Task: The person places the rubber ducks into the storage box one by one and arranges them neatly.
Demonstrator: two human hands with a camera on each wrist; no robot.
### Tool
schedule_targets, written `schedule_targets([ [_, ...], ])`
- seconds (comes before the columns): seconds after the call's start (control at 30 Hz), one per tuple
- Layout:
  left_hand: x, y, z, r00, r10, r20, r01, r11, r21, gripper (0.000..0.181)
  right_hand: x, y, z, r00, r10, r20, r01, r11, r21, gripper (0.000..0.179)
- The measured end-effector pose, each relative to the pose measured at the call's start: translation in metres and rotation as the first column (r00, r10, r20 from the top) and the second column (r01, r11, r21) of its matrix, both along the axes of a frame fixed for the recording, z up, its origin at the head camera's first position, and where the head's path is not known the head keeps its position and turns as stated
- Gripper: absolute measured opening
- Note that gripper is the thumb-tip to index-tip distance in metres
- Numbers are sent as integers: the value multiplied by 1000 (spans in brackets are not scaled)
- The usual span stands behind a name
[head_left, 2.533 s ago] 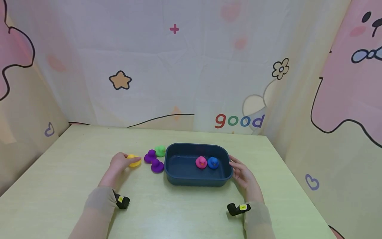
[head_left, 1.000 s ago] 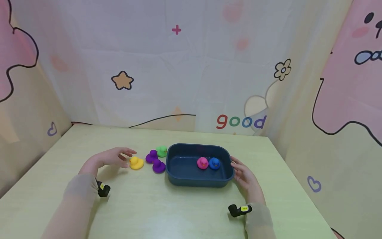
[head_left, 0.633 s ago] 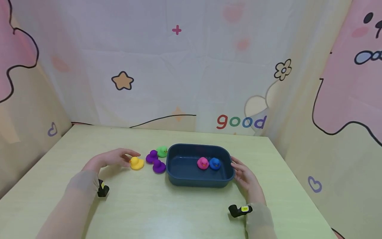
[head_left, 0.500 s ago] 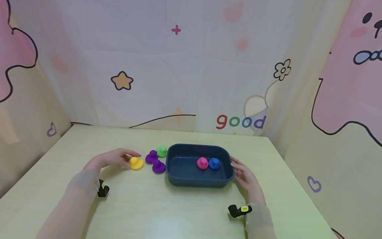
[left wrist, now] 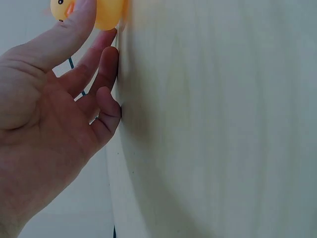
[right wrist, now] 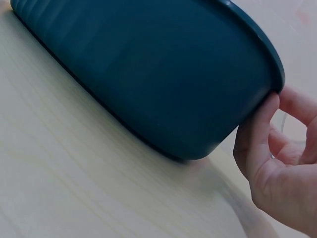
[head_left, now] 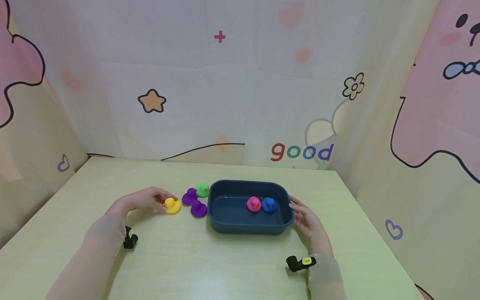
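Observation:
In the head view, my left hand pinches a yellow rubber duck on the table, its head facing left. The left wrist view has the thumb lying across the duck, the other fingers loosely bent below. A dark blue plastic bin stands upright to the right, with a pink rubber duck and a blue rubber duck inside. My right hand touches the bin's right end; up close, the fingertips rest against the outside just below the rim.
Between the yellow duck and the bin sit two purple rubber ducks and a green rubber duck, the green one close to the bin's left wall. Patterned cloth rises behind the pale wooden table.
My left hand let go of the yellow duck and drew back left, then came in again and its fingers closed on it. My right hand and the bin stay put.

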State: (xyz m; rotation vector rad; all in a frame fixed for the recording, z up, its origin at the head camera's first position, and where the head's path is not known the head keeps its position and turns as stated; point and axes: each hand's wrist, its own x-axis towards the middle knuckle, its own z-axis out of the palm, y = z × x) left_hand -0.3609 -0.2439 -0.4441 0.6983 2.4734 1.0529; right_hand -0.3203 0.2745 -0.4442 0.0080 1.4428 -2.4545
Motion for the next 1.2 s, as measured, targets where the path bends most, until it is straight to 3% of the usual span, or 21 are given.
schedule_targets([
  [0.57,3,6,-1,1000,23,16,-23,998,52,44,-3,2,1,999,-25,48,25,1000,1,34],
  [0.87,8,3,2,990,142,-10,-141,987,77,48,0,1,3,1000,15,4,-15,1000,6,35],
  [1.2,14,4,12,959,283,23,-282,939,199,51,-6,2,-5,999,-19,42,19,1000,13,37],
])
